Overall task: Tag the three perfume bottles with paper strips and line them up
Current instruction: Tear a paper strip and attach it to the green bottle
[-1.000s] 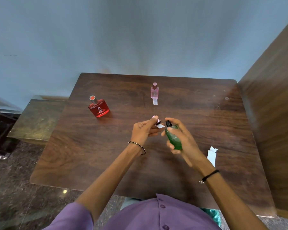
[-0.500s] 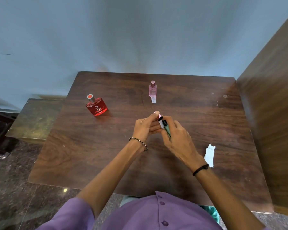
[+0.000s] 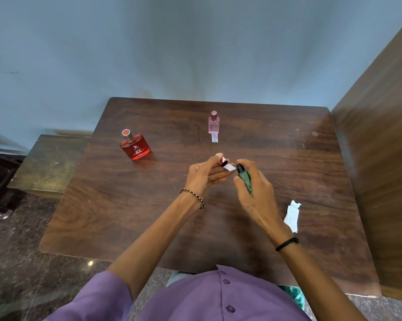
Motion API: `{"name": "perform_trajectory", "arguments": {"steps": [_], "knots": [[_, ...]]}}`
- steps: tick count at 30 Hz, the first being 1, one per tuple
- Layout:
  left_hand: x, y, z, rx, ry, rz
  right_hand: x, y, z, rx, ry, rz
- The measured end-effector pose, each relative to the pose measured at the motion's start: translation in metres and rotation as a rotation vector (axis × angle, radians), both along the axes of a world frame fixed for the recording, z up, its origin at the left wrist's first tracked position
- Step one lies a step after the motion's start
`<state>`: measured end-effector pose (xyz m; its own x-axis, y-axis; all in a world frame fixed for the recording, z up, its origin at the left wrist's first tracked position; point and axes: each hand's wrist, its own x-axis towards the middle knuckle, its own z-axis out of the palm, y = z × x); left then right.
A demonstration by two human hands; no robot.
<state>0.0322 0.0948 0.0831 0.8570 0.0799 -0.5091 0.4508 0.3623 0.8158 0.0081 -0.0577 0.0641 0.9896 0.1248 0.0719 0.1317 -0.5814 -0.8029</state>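
Note:
My right hand point(image 3: 255, 195) grips a small green perfume bottle point(image 3: 246, 178) with a black top, held above the middle of the wooden table point(image 3: 126, 205). My left hand point(image 3: 204, 174) pinches a short white paper strip point(image 3: 229, 167) right beside the bottle's top. A red perfume bottle point(image 3: 135, 146) with a silver cap stands at the back left. A pink perfume bottle point(image 3: 213, 122) stands at the back centre, with a white strip point(image 3: 214, 137) lying at its base.
A torn piece of white paper point(image 3: 292, 215) lies on the table to the right of my right wrist. A wooden panel point(image 3: 380, 147) rises along the table's right side. A lower bench point(image 3: 49, 165) stands off the left edge.
My hands came together at the bottle's top half a second ago, then drew slightly apart. The strip stays in my left fingers and the green bottle in my right hand.

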Motion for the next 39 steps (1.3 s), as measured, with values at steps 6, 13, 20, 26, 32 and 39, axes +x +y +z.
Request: {"name": "perform_trajectory", "arguments": {"steps": [6, 13, 20, 26, 32, 39], "knots": [[-0.003, 0.002, -0.002, 0.028, -0.039, -0.064, -0.001, -0.009, 0.005, 0.086, -0.044, -0.001], [-0.005, 0.002, -0.003, 0.009, -0.096, -0.081, -0.003, -0.008, 0.007, 0.058, -0.092, 0.056], [-0.005, 0.003, 0.0, -0.005, -0.106, -0.083, -0.006, -0.007, 0.002, -0.017, -0.11, 0.134], [-0.004, -0.001, 0.0, 0.027, -0.093, -0.098, -0.005, -0.006, 0.009, 0.034, -0.073, 0.141], [-0.004, -0.006, -0.003, 0.01, -0.075, -0.083, -0.005, -0.006, 0.019, 0.092, -0.022, 0.088], [-0.004, -0.01, 0.0, 0.001, -0.083, -0.112, -0.006, -0.006, 0.015, 0.058, -0.023, 0.091]]}}
